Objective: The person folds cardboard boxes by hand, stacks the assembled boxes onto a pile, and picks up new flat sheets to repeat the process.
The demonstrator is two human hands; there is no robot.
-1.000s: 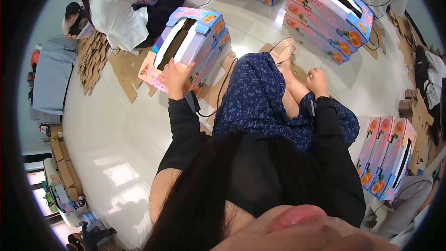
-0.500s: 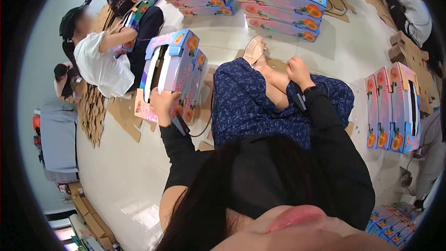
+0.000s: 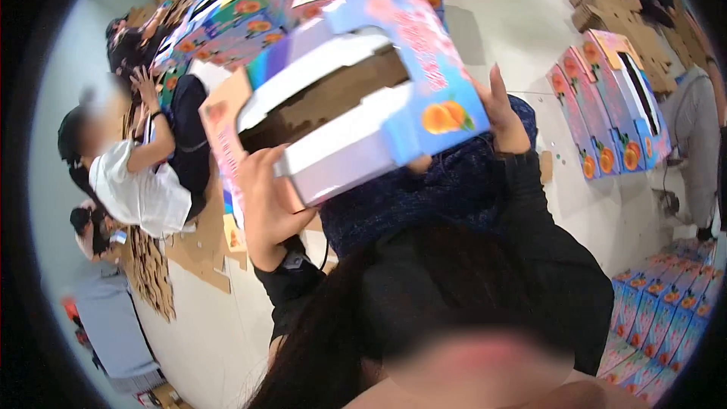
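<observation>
A printed cardboard box [image 3: 341, 170] with peach pictures and a long slot in its top is raised above my lap, tilted. Its near left corner is gripped by my left hand [image 3: 266, 197], with the fingers over the edge. At the box's right end, my right hand [image 3: 501, 112] presses against the side, thumb pointing up; its other fingers are mostly hidden. The dark blue patterned skirt [image 3: 379, 216] shows beneath the box.
Stacked boxes [image 3: 235, 26] stand ahead at the left. Three boxes [image 3: 609, 106] stand on the floor at the right, with more rows [image 3: 666, 307] lower right. A co-worker in white [image 3: 140, 182] sits at the left near flat cardboard [image 3: 201, 257].
The box has risen from the floor at the left and now hangs in front of me. My right hand has moved from above my knee to its right end. The view has shifted.
</observation>
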